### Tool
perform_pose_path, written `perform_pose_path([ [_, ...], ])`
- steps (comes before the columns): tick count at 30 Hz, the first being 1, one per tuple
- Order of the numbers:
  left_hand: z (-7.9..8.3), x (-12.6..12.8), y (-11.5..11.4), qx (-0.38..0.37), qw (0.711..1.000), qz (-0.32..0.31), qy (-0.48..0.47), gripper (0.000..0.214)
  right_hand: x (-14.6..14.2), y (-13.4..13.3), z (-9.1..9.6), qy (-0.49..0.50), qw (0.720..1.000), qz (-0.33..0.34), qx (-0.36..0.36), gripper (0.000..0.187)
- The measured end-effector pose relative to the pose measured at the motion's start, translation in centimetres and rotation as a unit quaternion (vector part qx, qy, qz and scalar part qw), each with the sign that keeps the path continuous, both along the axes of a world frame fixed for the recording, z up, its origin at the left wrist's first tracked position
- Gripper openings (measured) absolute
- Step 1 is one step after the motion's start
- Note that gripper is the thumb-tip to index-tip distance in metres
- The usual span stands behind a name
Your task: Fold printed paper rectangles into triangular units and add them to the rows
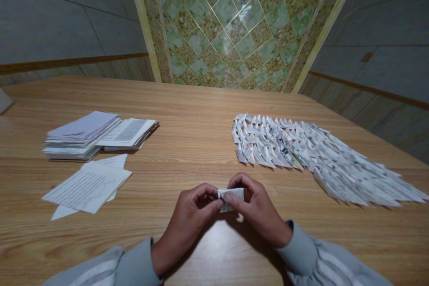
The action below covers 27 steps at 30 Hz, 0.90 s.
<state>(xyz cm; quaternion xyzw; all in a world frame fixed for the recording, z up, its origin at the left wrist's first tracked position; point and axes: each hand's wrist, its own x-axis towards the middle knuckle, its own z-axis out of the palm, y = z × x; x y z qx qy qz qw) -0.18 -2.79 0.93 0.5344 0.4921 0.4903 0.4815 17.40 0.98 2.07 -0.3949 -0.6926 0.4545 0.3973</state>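
Note:
A small folded piece of white paper (236, 193) is held between both hands above the near middle of the table. My left hand (192, 214) is closed, its thumb and fingers pinching the paper's left end. My right hand (258, 208) grips the right side, with the thumb lying across the front of the paper and the fingers behind it. Some print shows on the paper's lower part. The fingertips behind the paper are partly hidden.
Many folded paper boats (268, 140) stand in tight rows at the right. On the left lie a stack of paper sheets (83, 127), an open-looking printed pile (129, 132) and loose printed sheets (89, 187). The wooden table (187, 143) reaches a tiled wall (228, 31).

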Motion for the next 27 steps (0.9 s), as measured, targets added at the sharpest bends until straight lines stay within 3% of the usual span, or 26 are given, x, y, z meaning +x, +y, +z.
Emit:
perform_pose_path([
  [4,0.4,0.0,-0.1,0.037,0.999,-0.022,0.032,0.009,0.1,0.0,0.1,-0.034,0.999,0.002,0.038,0.012],
  [9,0.9,0.1,-0.2,0.039,0.999,0.021,0.013,0.02,0.0,-0.1,0.0,-0.028,0.998,0.009,0.057,0.01],
  [19,-0.6,-0.6,-0.2,0.119,0.989,0.059,0.07,0.024,0.1,-0.1,0.6,-0.044,0.975,0.037,0.213,0.007],
  [27,0.7,-0.7,-0.4,0.072,0.996,-0.057,0.004,0.018,0.6,0.1,0.7,-0.015,0.969,0.037,0.246,0.008],
])
